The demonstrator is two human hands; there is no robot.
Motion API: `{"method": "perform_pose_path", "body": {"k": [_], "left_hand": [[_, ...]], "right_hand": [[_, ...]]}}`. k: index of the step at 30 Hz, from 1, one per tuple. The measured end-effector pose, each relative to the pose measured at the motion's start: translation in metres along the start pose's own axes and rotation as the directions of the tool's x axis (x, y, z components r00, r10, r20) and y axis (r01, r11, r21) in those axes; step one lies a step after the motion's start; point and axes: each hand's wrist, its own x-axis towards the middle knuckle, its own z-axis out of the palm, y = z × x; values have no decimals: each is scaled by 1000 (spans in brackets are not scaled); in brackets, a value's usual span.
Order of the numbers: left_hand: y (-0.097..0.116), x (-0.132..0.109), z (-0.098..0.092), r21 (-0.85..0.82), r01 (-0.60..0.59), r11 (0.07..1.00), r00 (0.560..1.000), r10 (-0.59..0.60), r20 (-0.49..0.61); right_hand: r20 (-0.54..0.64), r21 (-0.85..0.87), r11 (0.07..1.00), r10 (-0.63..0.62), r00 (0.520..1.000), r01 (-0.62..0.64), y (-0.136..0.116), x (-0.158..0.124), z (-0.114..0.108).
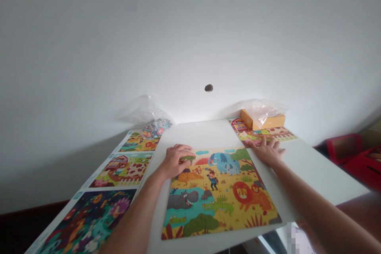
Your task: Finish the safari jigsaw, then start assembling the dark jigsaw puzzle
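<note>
An assembled jigsaw puzzle (222,190) with an elephant, lions, a hippo and crocodiles lies flat on the white table. My left hand (175,162) rests at its far left corner, with the fingers apart and bent over the edge, gripping nothing that I can see. At the far right corner is my right hand (268,151). Its fingers are spread, and the fingertips lie by the near edge of a farm-scene puzzle (279,134). Whether the right palm touches the animal puzzle is hard to make out.
Along the left side lies a printed picture sheet (120,170) with several scenes. On its far end sits a clear plastic bag (156,125) of puzzle pieces. An orange box (269,122) with another plastic bag (264,109) stands at the back right. Behind the table (198,133) rises a white wall.
</note>
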Motion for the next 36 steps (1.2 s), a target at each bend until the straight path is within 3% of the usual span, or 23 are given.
{"method": "perform_pose_path", "body": {"k": [4, 7, 11, 17, 24, 31, 36], "left_hand": [[0, 0, -1, 2, -17, 1000, 1000, 17, 4], [-1, -1, -1, -7, -37, 999, 999, 37, -10], [0, -1, -2, -13, -54, 998, 999, 54, -6], [4, -1, -4, -28, -32, 999, 999, 32, 4], [2, -1, -4, -66, -88, 994, 996, 89, 20], [0, 1, -4, -159, -117, 980, 987, 133, 93], [-3, -2, -4, -189, -119, 975, 988, 134, 70]], "right_hand": [[32, 8, 1000, 12, 999, -12, -3, -1, -3], [83, 28, 999, -49, 995, 47, 1, -9, -11], [142, -12, 976, -214, 966, 218, 14, -38, -14], [148, -92, 968, -219, 964, 234, 25, -72, -9], [129, -84, 983, -154, 980, 165, 30, -66, -11], [56, -81, 994, -71, 996, 76, 63, -51, -19], [16, -80, 997, -22, 1000, 24, 85, -31, -27]]}}
